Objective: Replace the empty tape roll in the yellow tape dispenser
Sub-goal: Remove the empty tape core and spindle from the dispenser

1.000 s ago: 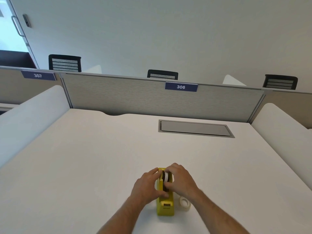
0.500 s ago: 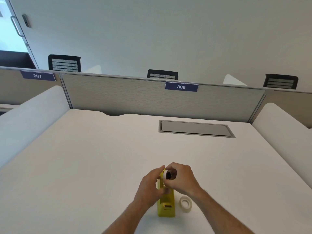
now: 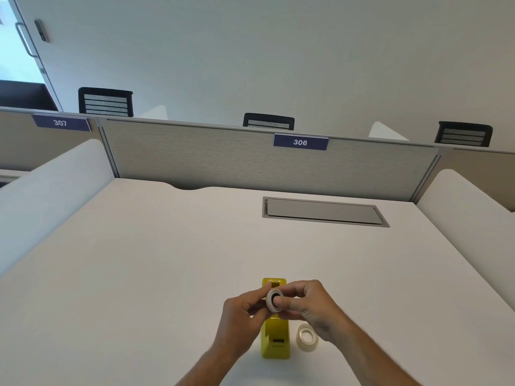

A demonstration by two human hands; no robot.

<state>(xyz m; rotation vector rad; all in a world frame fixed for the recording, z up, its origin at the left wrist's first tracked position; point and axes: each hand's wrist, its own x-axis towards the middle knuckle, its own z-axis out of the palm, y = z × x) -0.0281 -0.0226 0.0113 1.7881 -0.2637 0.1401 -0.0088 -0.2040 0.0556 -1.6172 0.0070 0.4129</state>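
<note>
The yellow tape dispenser (image 3: 276, 339) stands on the white desk near its front edge, its cradle showing empty at the far end. Just above it, both hands pinch a small white ring with a black hub, the empty tape roll (image 3: 273, 300). My left hand (image 3: 242, 316) grips it from the left and my right hand (image 3: 309, 305) from the right. A full roll of clear tape (image 3: 308, 333) lies flat on the desk right of the dispenser, partly under my right wrist.
A grey cable hatch (image 3: 323, 211) is set into the white desk (image 3: 139, 260) at the back right. A fabric partition (image 3: 195, 157) labelled 306 closes the far edge, with white side dividers left and right.
The empty roll has come up out of the dispenser and is now held above it by both hands. The full tape roll beside the dispenser has become visible.
</note>
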